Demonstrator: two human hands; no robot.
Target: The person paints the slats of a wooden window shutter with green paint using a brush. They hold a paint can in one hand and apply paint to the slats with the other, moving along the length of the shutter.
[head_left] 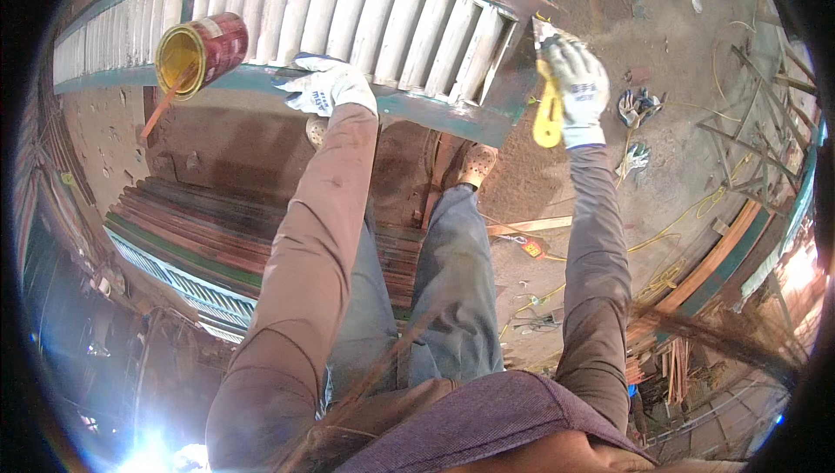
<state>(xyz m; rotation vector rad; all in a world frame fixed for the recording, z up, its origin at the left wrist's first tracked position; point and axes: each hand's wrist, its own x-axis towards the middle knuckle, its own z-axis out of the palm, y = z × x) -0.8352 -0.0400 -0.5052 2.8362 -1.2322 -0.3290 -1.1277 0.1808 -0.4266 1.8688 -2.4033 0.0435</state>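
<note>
A long louvered shutter panel point(396, 106) with white slats and a dark green frame lies across the upper part of the view. My left hand point(326, 86), in a white work glove, rests on its near rail with fingers spread, holding nothing. In my right hand point(578, 80), also gloved, is a putty knife point(548, 112) with a yellow handle. Its blade points away from me, at the panel's right end. A red can point(223, 43), yellowed inside, stands on the slats to the left, with a stick point(161, 115) beside its mouth.
Stacked wooden boards point(196, 229) lie at lower left, beside another slatted panel point(174, 277). Spare gloves point(639, 108) are on the ground to the right. Near my foot point(477, 164) lie a wood strip point(531, 226) and an orange-red tool point(531, 248). Scrap sticks point(757, 125) clutter the far right.
</note>
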